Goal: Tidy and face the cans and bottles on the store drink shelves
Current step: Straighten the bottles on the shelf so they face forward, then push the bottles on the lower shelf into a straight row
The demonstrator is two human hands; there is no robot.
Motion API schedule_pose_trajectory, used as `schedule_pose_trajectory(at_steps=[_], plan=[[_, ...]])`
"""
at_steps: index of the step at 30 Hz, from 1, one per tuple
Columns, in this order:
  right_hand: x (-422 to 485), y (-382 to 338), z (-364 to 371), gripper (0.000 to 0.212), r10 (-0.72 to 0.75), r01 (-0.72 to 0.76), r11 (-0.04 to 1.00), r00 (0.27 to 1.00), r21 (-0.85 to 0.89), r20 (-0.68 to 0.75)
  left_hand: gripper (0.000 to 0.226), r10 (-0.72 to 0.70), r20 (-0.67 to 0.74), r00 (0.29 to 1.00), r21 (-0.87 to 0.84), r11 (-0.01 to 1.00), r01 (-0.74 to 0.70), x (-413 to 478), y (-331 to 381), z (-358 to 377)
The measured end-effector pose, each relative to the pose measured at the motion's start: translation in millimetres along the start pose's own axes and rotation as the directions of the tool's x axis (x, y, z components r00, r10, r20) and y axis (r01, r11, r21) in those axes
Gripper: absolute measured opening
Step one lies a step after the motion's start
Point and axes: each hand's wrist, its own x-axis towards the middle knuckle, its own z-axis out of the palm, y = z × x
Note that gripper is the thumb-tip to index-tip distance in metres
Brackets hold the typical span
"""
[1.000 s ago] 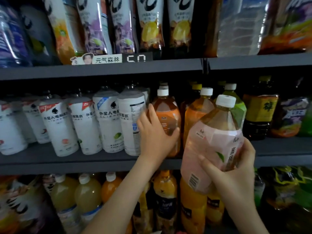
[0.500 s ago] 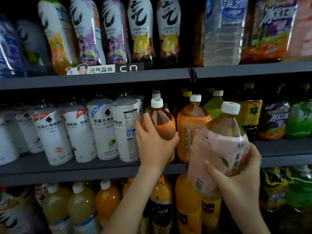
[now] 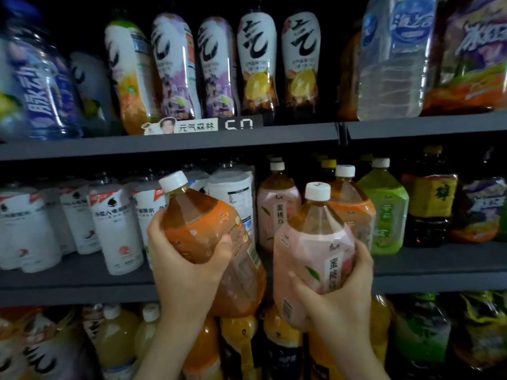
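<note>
**Orange-label btl [image 3: 208, 231] and pink-label btl [image 3: 312, 259] held in front of middle shelf [image 3: 439, 263]**

The orange-label btl is gripped by the left hand [image 3: 186, 270]. The fingers are curled round its left side and the thumb is pressed across the front of the label. The btl is tilted, w/ its white cap [image 3: 174, 181] leaning to the upper left. Its lower part is seen in front of the shelf edge, not standing on the board.

The pink-label btl is gripped by the right hand [image 3: 345, 297] from below and from the right. The thumb is laid on the lower front of the label and the fingers are wrapped round the right side. It is held almost upright, only slightly tilted, also off the board. A barcode [image 3: 287, 308] is seen at its lower left. The two held btls are just beside each other; whether they touch cannot be told.

On the middle shelf, betw. the two held btls, a second pink btl [image 3: 277, 207] is standing further back. A second orange btl [image 3: 355, 212] is partly hidden behind the pink-label btl. A green btl [image 3: 386, 215] is placed just to its right, then a dark btl [image 3: 430, 198] w/ yellow label. At the left a row of white btls [image 3: 115, 229] is seen, blurred.

On the upper shelf [image 3: 164, 145] a price tag [image 3: 203, 124] is fixed at the edge, under slim btls [image 3: 175, 67] w/ purple labels. A big clear water btl [image 3: 395, 58] is standing at the right. On the lowest level yellow drinks [image 3: 115, 335] are seen, approx. under the white row.
</note>
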Motion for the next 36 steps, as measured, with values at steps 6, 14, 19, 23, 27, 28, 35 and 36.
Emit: schedule_pose_trajectory(at_steps=[6, 14, 19, 23, 27, 28, 35, 36], plan=[[21.1, -8.7, 66.8, 0.104, -0.047, 0.025, 0.985, 0.990, -0.168, -0.133, 0.098, 0.042, 0.037, 0.998, 0.095, 0.994, -0.045, 19.4, -11.2, -16.7], [38.8, 7.6, 92.3, 0.105, -0.156, 0.033, 0.926, 0.941, -0.377, -0.301, 0.099, 0.065, 0.022, 0.998, 0.104, 0.992, -0.067, 26.6, -21.2, -10.1], [45.0, 20.2, 99.5, 0.105, -0.144, 0.097, 0.896, 0.987, -0.433, -0.075, 0.102, 0.096, 0.034, 0.995, 0.140, 0.985, -0.099, 24.8, -22.1, 1.4], [45.2, 28.4, 100.2, 0.086, -0.216, 0.190, 0.904, 0.976, -0.383, -0.028, 0.103, 0.057, 0.063, 0.996, 0.141, 0.988, -0.065, 25.1, -22.1, 8.4], [48.4, 26.8, 105.2, 0.083, -0.187, 0.142, 0.926, 0.977, -0.351, -0.099, 0.100, 0.040, 0.087, 0.995, 0.166, 0.985, -0.054, 23.3, -20.5, 11.9], [48.1, 25.2, 103.7, 0.082, -0.198, 0.151, 0.928, 0.974, -0.341, -0.107, 0.100, 0.037, 0.091, 0.995, 0.172, 0.984, -0.052, 21.7, -20.1, 11.7], [6.2, -22.3, 52.5, 0.091, -0.396, 0.379, 0.916, 0.811, 0.130, 0.430, 0.099, -0.049, 0.158, 0.986, 0.122, 0.992, 0.030, 4.2, -1.4, 6.4], [1.3, -26.2, 45.6, 0.098, -0.333, 0.314, 0.940, 0.754, 0.134, 0.566, 0.098, -0.066, 0.181, 0.981, 0.096, 0.994, 0.049, 0.6, 1.2, 5.4]])
